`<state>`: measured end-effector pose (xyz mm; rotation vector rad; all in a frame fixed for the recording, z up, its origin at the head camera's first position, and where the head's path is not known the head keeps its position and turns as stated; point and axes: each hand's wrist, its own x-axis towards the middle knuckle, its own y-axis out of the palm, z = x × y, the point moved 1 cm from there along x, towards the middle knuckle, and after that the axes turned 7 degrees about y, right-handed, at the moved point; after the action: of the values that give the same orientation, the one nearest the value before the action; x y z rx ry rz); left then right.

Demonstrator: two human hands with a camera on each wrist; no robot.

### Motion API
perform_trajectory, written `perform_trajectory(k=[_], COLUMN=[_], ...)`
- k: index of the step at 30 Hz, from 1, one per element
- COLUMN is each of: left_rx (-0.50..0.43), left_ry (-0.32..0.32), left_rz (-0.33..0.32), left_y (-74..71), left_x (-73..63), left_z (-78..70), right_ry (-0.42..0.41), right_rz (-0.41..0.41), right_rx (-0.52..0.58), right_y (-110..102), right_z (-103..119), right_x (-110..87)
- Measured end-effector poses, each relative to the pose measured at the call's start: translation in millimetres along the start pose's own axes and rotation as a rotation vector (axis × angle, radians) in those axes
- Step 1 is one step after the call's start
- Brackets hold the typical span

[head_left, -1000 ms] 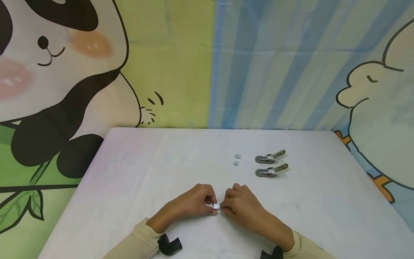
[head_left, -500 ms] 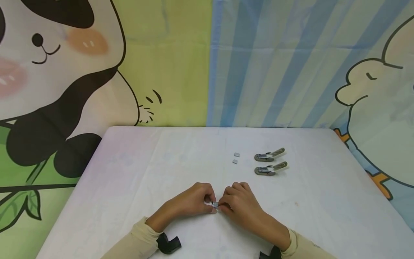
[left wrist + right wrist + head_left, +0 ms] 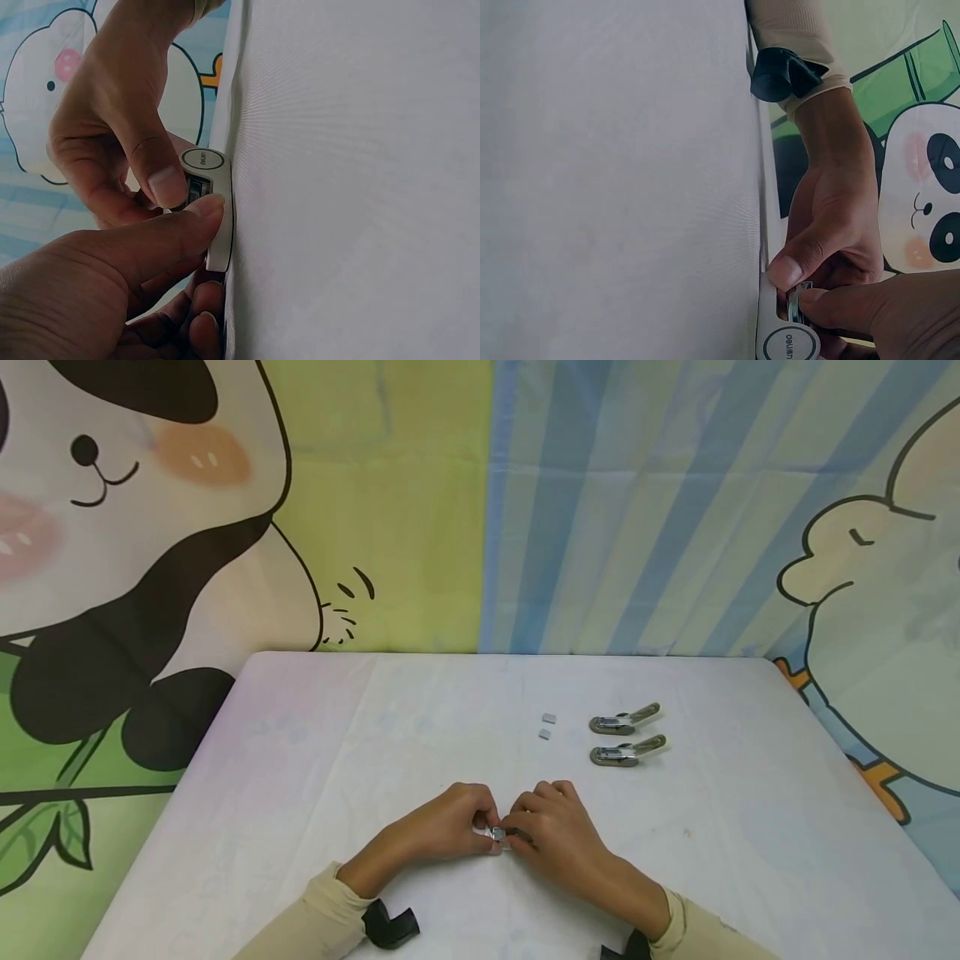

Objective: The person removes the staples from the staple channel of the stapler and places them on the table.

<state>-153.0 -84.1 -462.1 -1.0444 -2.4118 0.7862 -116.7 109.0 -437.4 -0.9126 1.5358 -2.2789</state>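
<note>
Close over the near middle of the table, a small pale stapler [image 3: 219, 244] with an oval logo lies between both hands. My left hand [image 3: 450, 822] grips its body between thumb and fingers. Opposite, my right hand [image 3: 551, 822] has its thumb and fingertips on the stapler's exposed metal part, its other fingers curled behind. In the right wrist view the metal channel [image 3: 793, 306] shows between the two thumbs. In the head view a dark piece of the stapler sticks out under the right fingers. Much of the stapler is covered by the hands.
Further back on the right lie two grey mini staplers [image 3: 615, 725] [image 3: 628, 752], their levers swung up. Left of them are two small grey staple strips [image 3: 550, 718] [image 3: 544, 734]. A white cloth covers the table [image 3: 337, 718]; a cartoon-printed curtain [image 3: 420, 527] stands behind it.
The right fingertips have moved slightly left, closer to the left fingers, covering more of the stapler's silver part. A dark part now shows under them. The view has shifted slightly.
</note>
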Motion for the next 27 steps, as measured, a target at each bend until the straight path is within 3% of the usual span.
perform_trajectory(k=[18, 22, 27], left_rx=[0.005, -0.005, -0.018], left_ry=[0.01, 0.011, 0.023], left_rz=[-0.003, -0.001, 0.003], left_y=[-0.6, -1.4, -1.2], left_x=[1.2, 1.1, 2.0], left_z=[-1.5, -1.7, -0.9], right_ry=[-0.028, -0.006, 0.112], right_rz=[-0.002, 0.042, 0.114], right_rx=[0.185, 0.311, 0.528], right_y=[-2, -7, -18], right_z=[-10, -13, -21], right_x=[0.3, 2.4, 6.4])
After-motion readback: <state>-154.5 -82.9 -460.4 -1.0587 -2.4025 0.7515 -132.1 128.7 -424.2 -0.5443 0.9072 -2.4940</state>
